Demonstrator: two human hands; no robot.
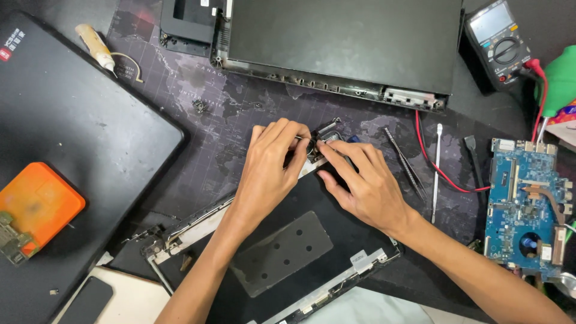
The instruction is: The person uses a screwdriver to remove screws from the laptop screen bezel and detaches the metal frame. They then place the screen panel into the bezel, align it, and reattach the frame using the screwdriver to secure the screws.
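A black laptop lid panel (pixel 282 252) lies tilted on the dark mat in front of me. At its upper corner sits a small metal hinge bracket (pixel 327 131). My left hand (pixel 270 171) rests on the panel's top edge with fingertips curled onto the hinge. Opposite it, my right hand (pixel 360 180) pinches the same hinge from the right side. What lies between the fingertips is hidden.
A laptop base (pixel 342 42) lies at the top. Multimeter (pixel 498 42) with red lead (pixel 432 162) at top right. Blue circuit board (pixel 528 207) at right. Tweezers (pixel 405 162) and a spudger (pixel 436 174) lie beside my right hand. Closed black laptop (pixel 66 120), orange box (pixel 39 204), glue tube (pixel 96 47) at left.
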